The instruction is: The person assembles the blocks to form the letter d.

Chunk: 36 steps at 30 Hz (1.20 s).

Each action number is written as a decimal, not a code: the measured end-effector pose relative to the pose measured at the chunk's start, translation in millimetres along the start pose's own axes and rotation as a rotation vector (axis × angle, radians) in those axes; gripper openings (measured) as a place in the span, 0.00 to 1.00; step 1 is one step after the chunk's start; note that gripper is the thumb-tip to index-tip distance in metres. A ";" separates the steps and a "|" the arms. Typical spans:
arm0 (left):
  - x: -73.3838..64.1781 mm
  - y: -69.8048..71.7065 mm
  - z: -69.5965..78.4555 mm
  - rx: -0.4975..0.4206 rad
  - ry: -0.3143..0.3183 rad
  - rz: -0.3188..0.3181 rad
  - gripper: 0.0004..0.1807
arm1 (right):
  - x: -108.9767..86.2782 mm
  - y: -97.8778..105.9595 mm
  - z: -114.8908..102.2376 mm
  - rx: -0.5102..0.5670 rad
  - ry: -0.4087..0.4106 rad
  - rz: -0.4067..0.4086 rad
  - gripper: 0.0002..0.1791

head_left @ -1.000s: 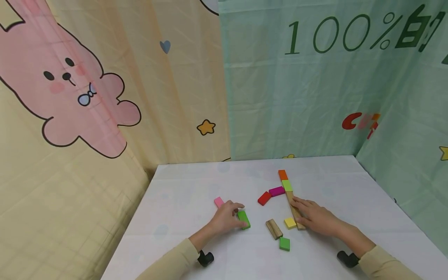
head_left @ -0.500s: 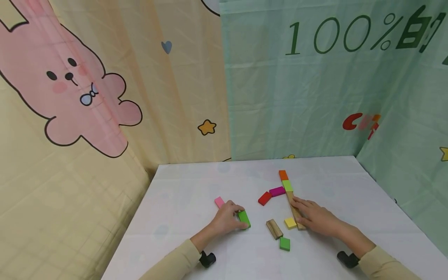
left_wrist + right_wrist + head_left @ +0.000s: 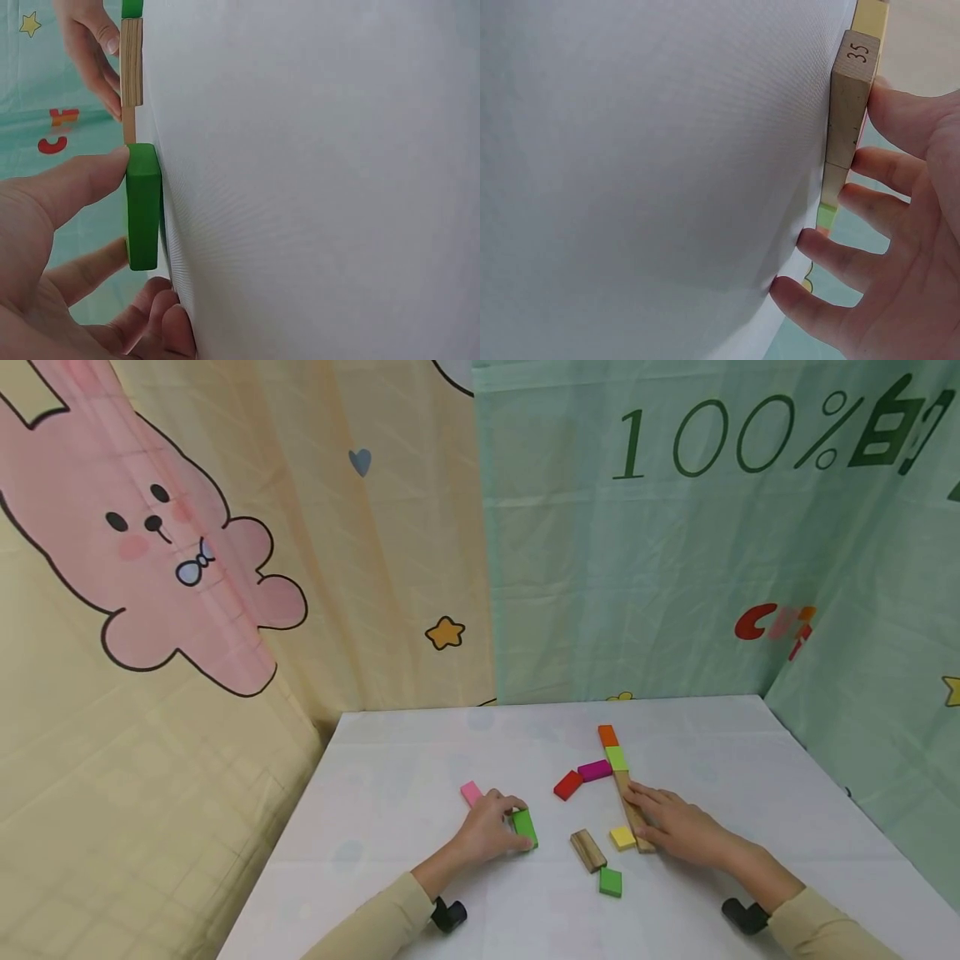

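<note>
While left hand (image 3: 487, 828) pinches green block (image 3: 527, 829), partly hiding pink block (image 3: 471, 792), right hand (image 3: 681, 828) spread against wooden blocks (image 3: 847, 116)

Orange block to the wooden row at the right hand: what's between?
The lime-green block, in line between the orange block and the wooden row; head view shows it.

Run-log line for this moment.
left hand: pinches larger green block | right hand: touches row of wooden blocks | yellow block: beside that row
</note>
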<state>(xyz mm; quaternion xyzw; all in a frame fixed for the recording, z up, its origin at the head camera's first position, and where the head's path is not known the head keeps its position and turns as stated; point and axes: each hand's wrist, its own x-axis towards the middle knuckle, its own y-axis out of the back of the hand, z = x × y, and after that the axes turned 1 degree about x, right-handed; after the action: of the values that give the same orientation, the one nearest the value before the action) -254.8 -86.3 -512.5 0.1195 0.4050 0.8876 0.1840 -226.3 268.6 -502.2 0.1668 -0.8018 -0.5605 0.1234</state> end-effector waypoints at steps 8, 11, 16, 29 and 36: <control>-1.1 0.1 5.2 -0.013 0.009 -0.006 0.29 | 1.0 0.8 2.1 -0.006 0.011 -0.001 0.37; -0.6 0.1 8.0 -0.032 0.015 -0.019 0.29 | 1.4 1.2 2.9 -0.003 0.013 -0.001 0.37; 0.3 -1.8 8.5 -0.081 0.014 -0.044 0.29 | 0.5 0.7 2.9 0.014 0.006 -0.009 0.37; 0.9 -4.6 12.6 -0.126 0.036 -0.084 0.31 | 1.0 -1.0 1.9 0.017 -0.009 -0.028 0.39; 2.3 -5.0 15.6 -0.153 0.059 -0.088 0.30 | 1.6 -0.8 2.1 0.010 -0.010 -0.022 0.39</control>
<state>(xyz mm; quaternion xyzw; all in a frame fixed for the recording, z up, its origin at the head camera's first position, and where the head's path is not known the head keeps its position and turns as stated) -250.1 -71.7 -506.2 0.0610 0.3460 0.9102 0.2192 -228.4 269.4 -503.7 0.1734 -0.8032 -0.5588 0.1122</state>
